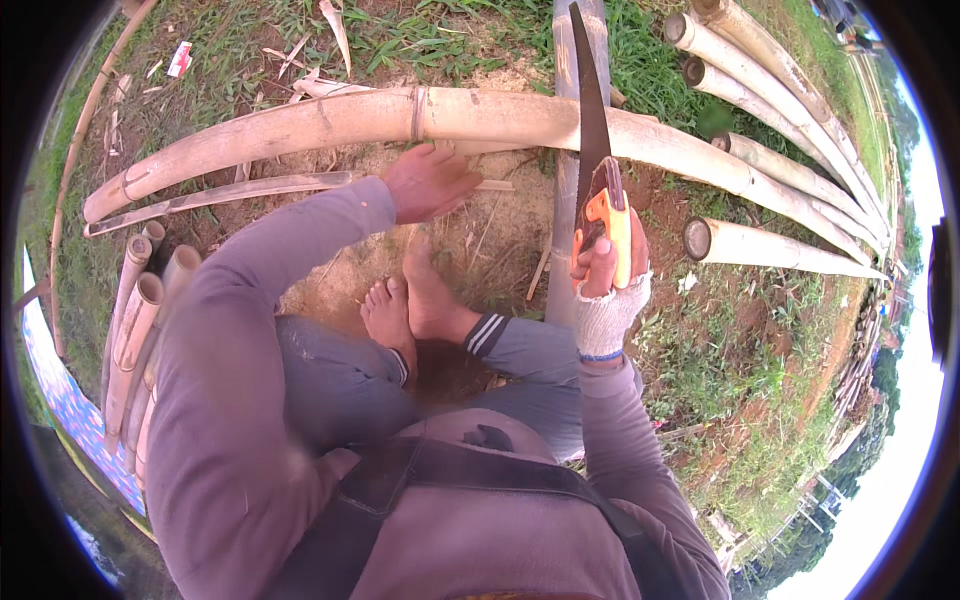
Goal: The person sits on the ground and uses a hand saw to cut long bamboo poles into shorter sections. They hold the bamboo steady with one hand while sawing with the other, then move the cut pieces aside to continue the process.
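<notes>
Right of upper centre, the saw [592, 110], probably light and stiff, is gripped by its handle [622, 240], the safest hold, in the right hand [612, 300]; near the upper-centre bamboo pole [290, 128], the left hand [430, 184] is loosely spread.

Saw blade [593, 112] is matt metal, hndl [621, 245] smth plastic, bamboo pole [300, 124] smth, glove [614, 318] rough knit.

R hand [606, 292] wears wht glove [612, 325]; LS top [500, 545] is mauve-gry.
</notes>
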Demonstrator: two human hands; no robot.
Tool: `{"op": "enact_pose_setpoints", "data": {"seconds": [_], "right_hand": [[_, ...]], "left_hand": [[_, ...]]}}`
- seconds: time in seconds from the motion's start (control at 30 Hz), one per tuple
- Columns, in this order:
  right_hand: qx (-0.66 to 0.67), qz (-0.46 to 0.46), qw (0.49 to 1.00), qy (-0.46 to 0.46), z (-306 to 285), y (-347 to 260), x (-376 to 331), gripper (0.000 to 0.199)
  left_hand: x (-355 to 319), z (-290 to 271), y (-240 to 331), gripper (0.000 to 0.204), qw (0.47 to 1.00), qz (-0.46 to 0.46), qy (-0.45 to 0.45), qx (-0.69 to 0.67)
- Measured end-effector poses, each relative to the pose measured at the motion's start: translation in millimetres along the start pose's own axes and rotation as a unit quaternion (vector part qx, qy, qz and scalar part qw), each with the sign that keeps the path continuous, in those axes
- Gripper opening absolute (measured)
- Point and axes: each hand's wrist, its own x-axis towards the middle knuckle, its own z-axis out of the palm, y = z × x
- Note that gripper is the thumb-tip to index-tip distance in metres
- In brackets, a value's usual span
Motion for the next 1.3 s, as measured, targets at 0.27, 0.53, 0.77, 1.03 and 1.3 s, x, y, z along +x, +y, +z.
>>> {"op": "enact_pose_setpoints", "data": {"seconds": [0.27,0.53,0.77,1.03,1.3], "right_hand": [[-0.012,-0.072,0.997,0.000,2,34,5,0.054],[-0.077,-0.051,0.995,0.027,-2,34,-4,0.055],[-0.097,-0.122,0.987,0.049,6,50,8,0.057],[-0.091,-0.204,0.971,0.082,10,21,10,0.044],[-0.055,-0.165,0.983,0.058,12,18,-2,0.042]], "left_hand": [[42,-44,-52,0.099,0.978,-0.160,0.033,0.132],[55,-57,-66,0.085,0.965,-0.213,-0.142,-0.063],[58,-54,-63,0.082,0.964,-0.222,-0.135,-0.060],[51,-77,-65,0.103,0.960,-0.230,-0.157,-0.033],[38,-70,-52,0.098,0.957,-0.262,-0.119,-0.040]]}}
